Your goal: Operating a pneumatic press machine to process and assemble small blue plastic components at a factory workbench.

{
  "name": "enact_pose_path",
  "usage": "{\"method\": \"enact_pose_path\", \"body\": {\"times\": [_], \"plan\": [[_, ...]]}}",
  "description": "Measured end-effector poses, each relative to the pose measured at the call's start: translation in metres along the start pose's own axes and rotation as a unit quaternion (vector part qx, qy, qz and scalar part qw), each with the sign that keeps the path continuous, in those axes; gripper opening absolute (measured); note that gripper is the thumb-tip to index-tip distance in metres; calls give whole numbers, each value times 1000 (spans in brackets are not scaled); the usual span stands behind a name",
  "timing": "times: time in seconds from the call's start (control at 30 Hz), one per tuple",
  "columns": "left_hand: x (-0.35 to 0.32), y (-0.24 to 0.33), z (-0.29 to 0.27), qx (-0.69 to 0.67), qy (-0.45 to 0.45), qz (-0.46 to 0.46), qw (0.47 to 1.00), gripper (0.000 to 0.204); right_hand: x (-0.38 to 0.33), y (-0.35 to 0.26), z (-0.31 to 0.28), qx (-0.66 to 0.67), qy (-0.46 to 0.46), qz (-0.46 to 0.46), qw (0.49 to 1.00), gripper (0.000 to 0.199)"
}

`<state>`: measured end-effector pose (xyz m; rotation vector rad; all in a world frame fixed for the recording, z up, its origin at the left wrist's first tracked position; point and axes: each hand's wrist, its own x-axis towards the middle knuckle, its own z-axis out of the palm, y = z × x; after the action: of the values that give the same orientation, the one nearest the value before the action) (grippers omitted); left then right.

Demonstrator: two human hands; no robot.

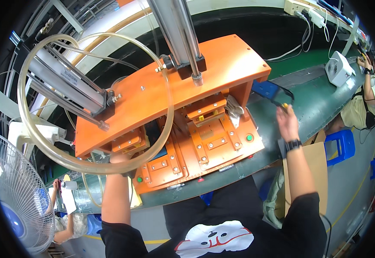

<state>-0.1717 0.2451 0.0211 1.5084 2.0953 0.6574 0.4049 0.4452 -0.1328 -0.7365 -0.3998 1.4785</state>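
An orange press (222, 56) with two upright metal cylinders (173, 30) stands before me on the green bench. My right hand (288, 122) is off its right side, fingers closed at the near edge of a flat blue piece with a black looped frame (270, 89); yellow shows at the fingertips. My left hand (118, 158) reaches under the press's left end. The thick clear hose (123, 167) and the press hide its fingers. Near it, a dark blue flat piece (158, 151) lies in the left fixture. In the right fixture (213, 139) the orange plate shows.
Green buttons (249, 137) sit on the press base's front corners. A white cloth (235, 112) hangs inside its right side. A caged fan (19, 198) stands at left, a small white fan (339, 69) at far right. Other people work at both ends; a cardboard box (314, 172) is below right.
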Motion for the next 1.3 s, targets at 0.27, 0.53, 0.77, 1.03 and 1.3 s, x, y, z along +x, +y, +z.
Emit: {"method": "enact_pose_path", "body": {"times": [0.27, 0.53, 0.77, 1.03, 1.3], "plan": [[13, -4, 11, 81, 9, 62, 995, 42, 100, 60, 109, -465, -150, 189, 852, 50], [16, -34, 28, 130, 2, 130, 983, 49, 24, 38, 35, -464, -115, 21, 878, 26], [24, -48, 27, 142, 5, 190, 972, 54, -58, 8, -46, -560, -60, -149, 812, 22], [-21, 18, 14, 126, 14, 150, 981, 47, -80, 30, -50, -732, 1, -326, 598, 43], [-73, 75, -10, 67, -47, 64, 995, 54, -100, 33, -27, -804, -3, -307, 509, 44]]}}
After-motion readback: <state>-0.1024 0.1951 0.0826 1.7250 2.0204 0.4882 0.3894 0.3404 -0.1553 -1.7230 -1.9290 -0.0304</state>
